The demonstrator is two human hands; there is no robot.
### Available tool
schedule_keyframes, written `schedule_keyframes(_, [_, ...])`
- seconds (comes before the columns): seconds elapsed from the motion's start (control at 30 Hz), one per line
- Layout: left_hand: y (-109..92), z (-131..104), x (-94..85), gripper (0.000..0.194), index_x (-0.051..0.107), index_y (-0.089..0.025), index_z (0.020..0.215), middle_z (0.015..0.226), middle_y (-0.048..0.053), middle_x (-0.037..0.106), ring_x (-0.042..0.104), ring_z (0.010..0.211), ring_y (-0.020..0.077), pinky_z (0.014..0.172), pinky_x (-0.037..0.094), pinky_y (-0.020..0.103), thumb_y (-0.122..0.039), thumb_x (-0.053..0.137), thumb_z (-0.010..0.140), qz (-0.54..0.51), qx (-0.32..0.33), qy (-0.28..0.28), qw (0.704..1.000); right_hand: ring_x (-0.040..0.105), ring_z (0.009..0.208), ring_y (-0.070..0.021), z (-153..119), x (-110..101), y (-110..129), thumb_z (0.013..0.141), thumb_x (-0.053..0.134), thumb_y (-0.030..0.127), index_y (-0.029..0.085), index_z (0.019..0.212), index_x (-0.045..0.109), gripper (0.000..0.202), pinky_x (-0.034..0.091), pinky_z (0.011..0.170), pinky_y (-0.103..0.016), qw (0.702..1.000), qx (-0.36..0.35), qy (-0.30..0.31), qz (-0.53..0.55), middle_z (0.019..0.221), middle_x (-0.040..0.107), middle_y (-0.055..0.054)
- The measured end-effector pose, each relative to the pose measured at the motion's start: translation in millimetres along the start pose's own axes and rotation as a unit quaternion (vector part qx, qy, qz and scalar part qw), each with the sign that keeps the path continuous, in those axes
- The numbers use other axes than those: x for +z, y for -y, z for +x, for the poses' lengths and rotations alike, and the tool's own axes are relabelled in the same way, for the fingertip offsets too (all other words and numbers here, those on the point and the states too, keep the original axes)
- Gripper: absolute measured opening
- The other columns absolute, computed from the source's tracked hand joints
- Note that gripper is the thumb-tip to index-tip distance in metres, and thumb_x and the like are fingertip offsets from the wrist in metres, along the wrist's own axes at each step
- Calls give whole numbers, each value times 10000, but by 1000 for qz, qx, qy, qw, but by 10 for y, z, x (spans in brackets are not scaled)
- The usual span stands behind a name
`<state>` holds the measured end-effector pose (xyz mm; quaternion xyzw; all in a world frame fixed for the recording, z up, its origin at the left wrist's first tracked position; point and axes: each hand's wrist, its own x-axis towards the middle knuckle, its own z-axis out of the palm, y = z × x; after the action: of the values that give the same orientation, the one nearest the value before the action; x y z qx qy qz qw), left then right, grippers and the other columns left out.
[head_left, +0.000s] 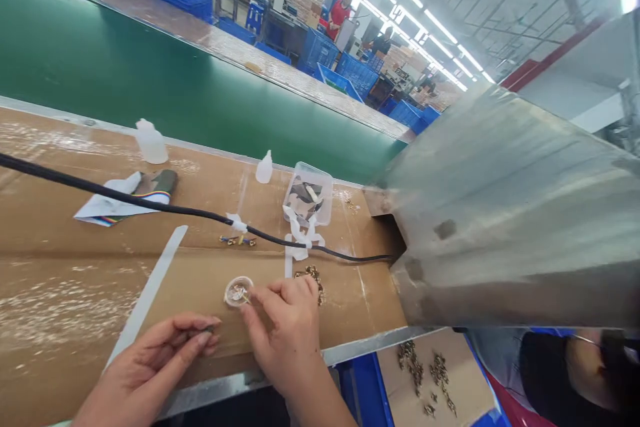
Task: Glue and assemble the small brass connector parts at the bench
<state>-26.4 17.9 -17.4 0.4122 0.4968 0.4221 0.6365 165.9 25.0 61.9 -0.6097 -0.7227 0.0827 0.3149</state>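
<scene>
Left hand [160, 357] and right hand [293, 327], one bare pair, are nearest the camera, above a worktop [195, 280] covered in brown cardboard. The left pinches one small dark piece [209, 328] between thumb and fingertips, at the near side of the worktop. The right brings thumb and forefinger together at the rim of one small, round, clear cup [227, 293]; whether they grip the cup or a bit inside it, I cannot tell. The cup stands on the cardboard, with shiny bits in it too small to count. One pile of small metal parts [314, 273] lies just beyond the right hand. Farther back are one black cable [190, 211] with two white ties, one short row of small parts [237, 240], two white bottles [151, 143], one folded cloth [160, 183] and one clear box [326, 203] with camouflage fabric [301, 195] in it. Behind runs one green belt [165, 90]. One big metal housing [500, 213] fills the right. Below, two straggling heaps [410, 365] of metal parts lie on a cardboard sheet [395, 393].
</scene>
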Motion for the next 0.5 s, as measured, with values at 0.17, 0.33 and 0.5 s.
schedule_keyframes(0.17, [8, 20, 16, 293, 705, -271, 911, 905, -7, 753, 735, 809, 207, 783, 595, 211, -460, 783, 701, -3, 1, 2, 1000, 532, 764, -160, -39, -12, -16, 902, 591, 231, 292, 993, 683, 143, 320, 808, -362, 1000, 0, -5, 4, 814, 603, 3])
schedule_keyframes(0.33, [-37, 12, 27, 268, 712, -266, 921, 891, 2, 758, 737, 803, 210, 791, 597, 227, -452, 758, 732, 10, 9, 3, 1000, 541, 792, -179, -82, -147, -68, 852, 653, 254, 263, 963, 678, 115, 336, 815, -357, 999, 12, -19, 26, 832, 612, -7])
schedule_keyframes(0.5, [21, 13, 7, 282, 711, -288, 932, 951, -8, 759, 734, 842, 226, 781, 607, 236, -469, 761, 722, 10, 8, -5, 1000, 540, 756, -175, -269, -308, -421, 885, 598, 249, 201, 736, 606, 157, 353, 729, -306, 993, 100, -65, 2, 740, 600, -1])
